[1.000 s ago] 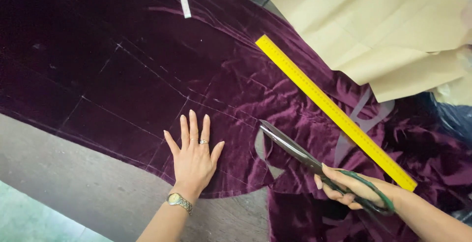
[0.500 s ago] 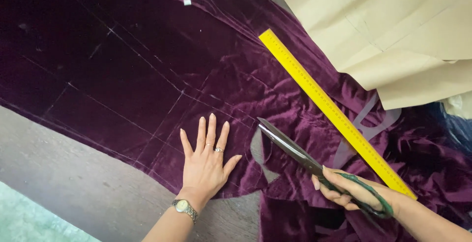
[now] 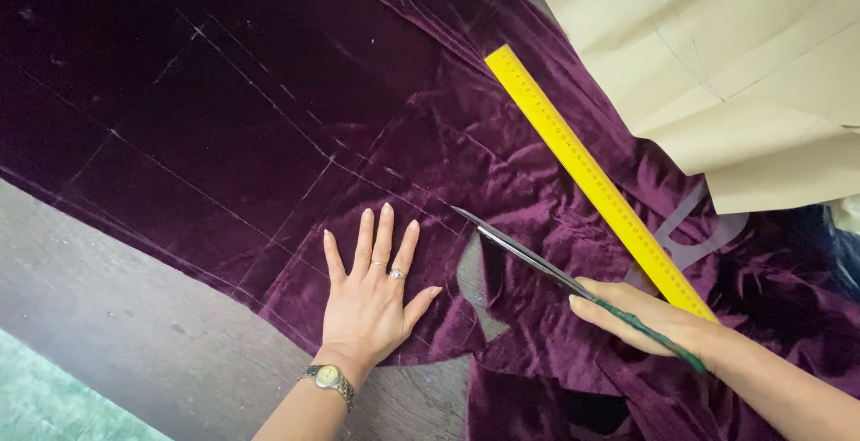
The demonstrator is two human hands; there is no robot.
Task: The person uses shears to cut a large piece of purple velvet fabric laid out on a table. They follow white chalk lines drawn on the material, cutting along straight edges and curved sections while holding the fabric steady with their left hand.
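Two hands work crushed purple velvet (image 3: 269,137) on the dark bench: left hand (image 3: 372,302) pressed flat, fingers spread; right hand (image 3: 640,316) gripping green-handled scissors (image 3: 528,257), blades parted in the cut just beside.

Work surface and surroundings: a dark brown wood-grain counter (image 3: 107,316) runs diagonally across the lower left, its edge bordering a pale green floor (image 3: 45,405) at the bottom-left corner. Light is soft and even, casting only faint shadows. Walls, windows and further furniture lie outside the view
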